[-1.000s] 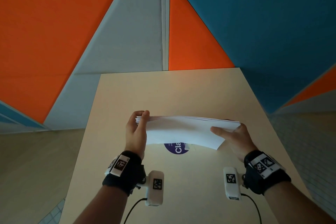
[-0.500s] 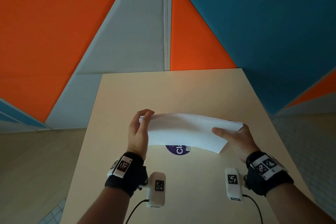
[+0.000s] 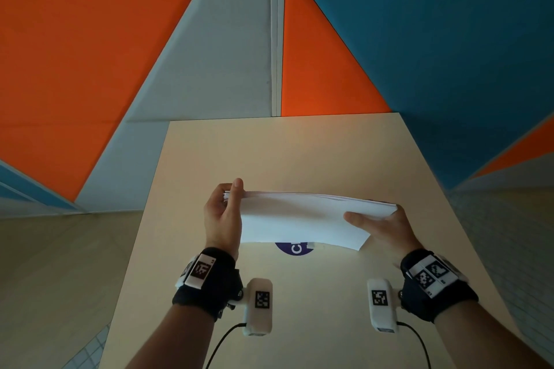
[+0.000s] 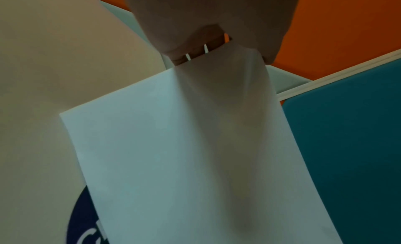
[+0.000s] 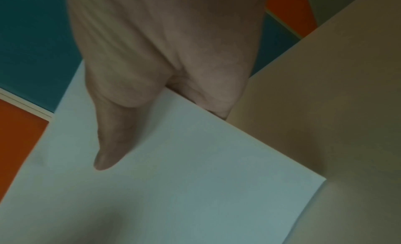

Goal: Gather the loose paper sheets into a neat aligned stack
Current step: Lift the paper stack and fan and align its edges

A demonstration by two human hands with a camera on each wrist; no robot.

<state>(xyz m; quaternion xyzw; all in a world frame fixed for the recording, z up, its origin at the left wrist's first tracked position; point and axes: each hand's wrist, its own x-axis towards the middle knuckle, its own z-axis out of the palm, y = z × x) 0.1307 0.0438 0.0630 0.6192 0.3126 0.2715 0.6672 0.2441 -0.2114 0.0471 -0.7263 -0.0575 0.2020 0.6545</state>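
A pale beige counter runs forward from the person, its near part carrying a round dark-purple sticker with white lettering, mostly hidden. Above that sticker both hands hold a stack of white paper sheets clear of the counter. The left hand has its grip closed round the stack's left end, thumb on top. The right hand grips the right end, thumb flat on the top sheet, fingers underneath. The stack is blank white, bowed slightly upward in the middle, its left edges a little uneven. Beyond the counter's far edge stand wall panels in orange, grey and teal.
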